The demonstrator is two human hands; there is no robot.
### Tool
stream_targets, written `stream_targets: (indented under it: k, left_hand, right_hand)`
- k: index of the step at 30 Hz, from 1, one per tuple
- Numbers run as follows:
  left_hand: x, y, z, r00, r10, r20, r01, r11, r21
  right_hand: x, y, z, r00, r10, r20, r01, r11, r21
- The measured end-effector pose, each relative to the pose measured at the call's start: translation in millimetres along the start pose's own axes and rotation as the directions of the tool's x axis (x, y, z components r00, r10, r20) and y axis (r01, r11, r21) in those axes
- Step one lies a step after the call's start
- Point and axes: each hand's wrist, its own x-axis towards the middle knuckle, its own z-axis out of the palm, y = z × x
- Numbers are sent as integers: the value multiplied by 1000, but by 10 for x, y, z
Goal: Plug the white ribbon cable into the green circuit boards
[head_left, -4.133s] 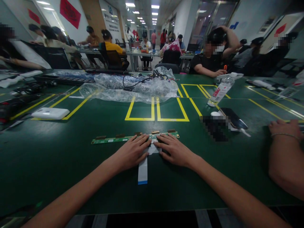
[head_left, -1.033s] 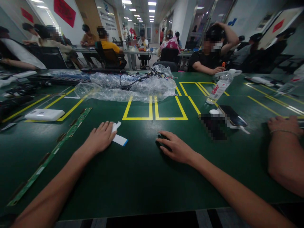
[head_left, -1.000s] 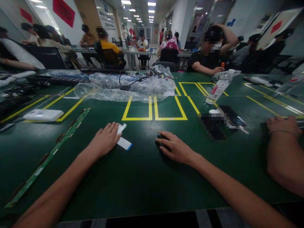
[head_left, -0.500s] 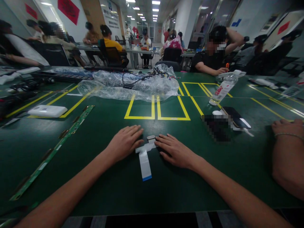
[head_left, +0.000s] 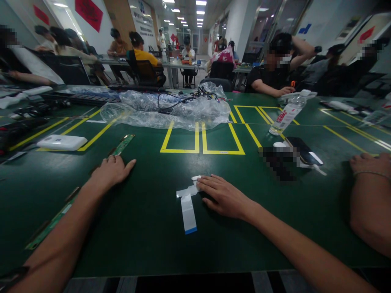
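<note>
A long, narrow green circuit board (head_left: 124,145) lies slantwise on the table at the left. My left hand (head_left: 109,173) is over its upper part, fingers bent round the board and thumb sticking out to the right; the palm side is hidden. In the middle lies a white flat ribbon cable (head_left: 188,211), folded, with a blue strip at its near end and a small connector at its far end. My right hand (head_left: 221,194) rests flat with its fingertips on the cable's upper right part, fingers stretched out.
Clear plastic wrap (head_left: 171,112) with black cables lies beyond yellow tape outlines. A white box-like device (head_left: 62,142) is at left. A bottle (head_left: 287,116) and a phone (head_left: 302,150) stand and lie at right, near another person's arm (head_left: 371,199).
My left hand has left the ribbon cable and gone left onto the circuit board, which has shifted slightly right. The ribbon cable has slid a little right; my right hand stays by it.
</note>
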Motion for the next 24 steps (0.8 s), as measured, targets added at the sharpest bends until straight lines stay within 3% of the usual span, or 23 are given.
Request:
stream_targets:
  k: [3, 5, 8, 10, 12, 17, 24]
  left_hand:
    - [-235, 467, -17, 978, 208, -21, -207, 977, 52]
    - [-431, 773, 16, 911, 411, -34, -408, 911, 63]
    - [-763, 1170, 109, 703, 710, -37, -709, 704, 37]
    - [-961, 1362, 166, 572, 819, -40, -819, 573, 29]
    - [-1093, 1476, 199, 502, 863, -52, -862, 505, 46]
    - [-1133, 1477, 201, 449, 892, -51, -890, 451, 66]
    - [-1094, 1448, 215, 443, 894, -63, -892, 446, 71]
  right_hand:
    - [-14, -28, -1, 1000, -1, -30, 1, 1000, -21]
    - [-18, -48, 4, 999, -1, -37, -1, 999, -38]
    - [-21, -66, 14, 999, 5, -45, -7, 998, -56]
    - [-25, -73, 15, 999, 5, -53, -8, 998, -60]
    - [-32, -81, 11, 998, 2, -59, -5, 998, -58]
    - [-47, -105, 5, 1000, 5, -29, -6, 999, -53]
    - [-50, -68, 39, 1000, 7, -13, -7, 1000, -2]
